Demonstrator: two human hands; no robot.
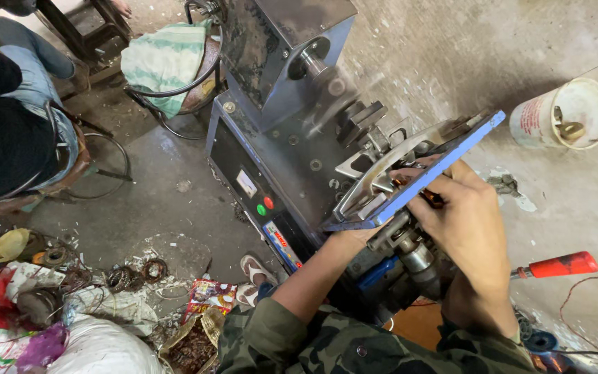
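Both hands are up at the grey machine (278, 104). Right hand (468, 225) has its fingers curled, pinching what looks like a coppery wound part (429, 197) under the blue-edged plate (423, 176). Left hand (354, 237) is mostly hidden, can't tell its fingers.

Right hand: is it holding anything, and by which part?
The right hand grips a small copper-wound part at the machine; the exact hold is hidden.

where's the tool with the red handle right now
In the head view, the red-handled tool lies on the concrete floor at the lower right, just beyond the right hand and below the white container.
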